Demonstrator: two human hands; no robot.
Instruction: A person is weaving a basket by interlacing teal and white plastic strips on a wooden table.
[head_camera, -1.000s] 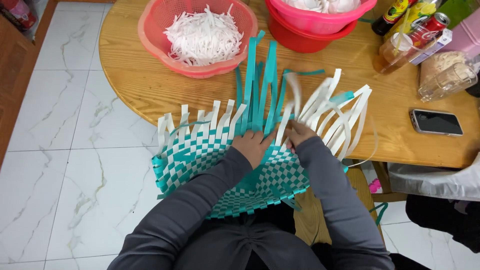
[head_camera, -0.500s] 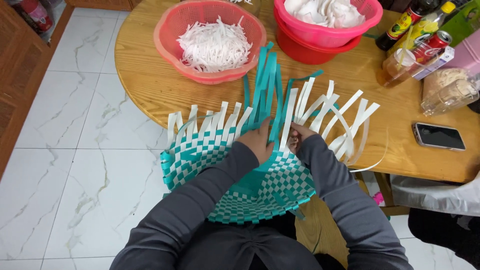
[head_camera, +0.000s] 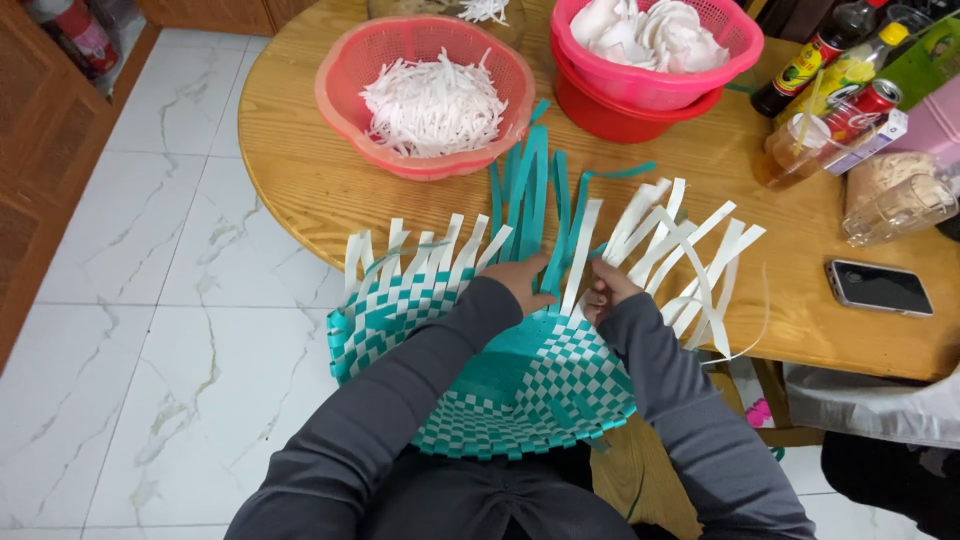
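A half-woven basket (head_camera: 520, 385) of teal and white plastic strips rests on my lap against the round wooden table (head_camera: 300, 190). Loose white strips (head_camera: 690, 250) and teal strips (head_camera: 530, 190) fan up from its rim over the table edge. My left hand (head_camera: 522, 280) pinches strips at the rim's middle. Right beside it, my right hand (head_camera: 606, 288) grips a white strip. Both arms are in grey sleeves.
A coral basket (head_camera: 345, 75) of cut white strips stands on the table's left. A pink basket (head_camera: 735, 45) in a red bowl holds white pieces. Bottles (head_camera: 800, 70), a can, a glass jar (head_camera: 895, 205) and a phone (head_camera: 880, 287) sit right. Marble floor lies left.
The view has shifted, so the table and baskets sit lower in the frame. Both hands stay at the basket's rim, working the same strips.
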